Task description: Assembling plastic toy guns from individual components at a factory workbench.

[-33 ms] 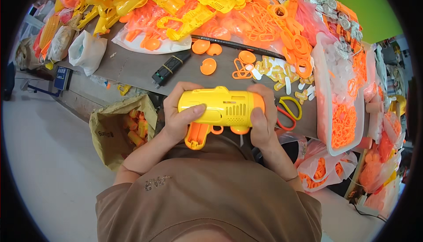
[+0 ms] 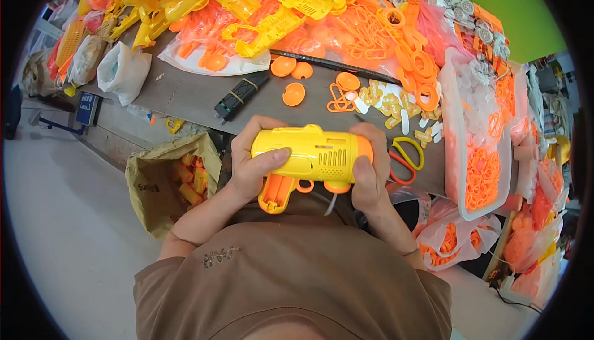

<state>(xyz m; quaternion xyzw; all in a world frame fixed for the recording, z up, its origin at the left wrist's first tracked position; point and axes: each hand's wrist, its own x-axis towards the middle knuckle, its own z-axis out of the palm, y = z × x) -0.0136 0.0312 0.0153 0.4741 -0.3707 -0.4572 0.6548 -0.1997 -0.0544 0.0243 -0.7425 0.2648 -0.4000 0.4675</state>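
Holds left hand (image 2: 245,165) and right hand (image 2: 371,176) at about the same height in front of torso (image 2: 297,266), apart and turned inward. Slants left forearm (image 2: 207,216) up and rightward, right forearm (image 2: 393,225) up and leftward, with 2 elbows bent. Cocks left wrist (image 2: 234,193) slightly, bringing the knuckles upward. Curls left fingers (image 2: 263,121) over at the far side, laying left thumb (image 2: 275,158) nearly level, tip rightward. Folds right fingers (image 2: 366,129) over likewise, partly hidden, pointing right thumb (image 2: 363,170) upward. Grips firmly on each side.
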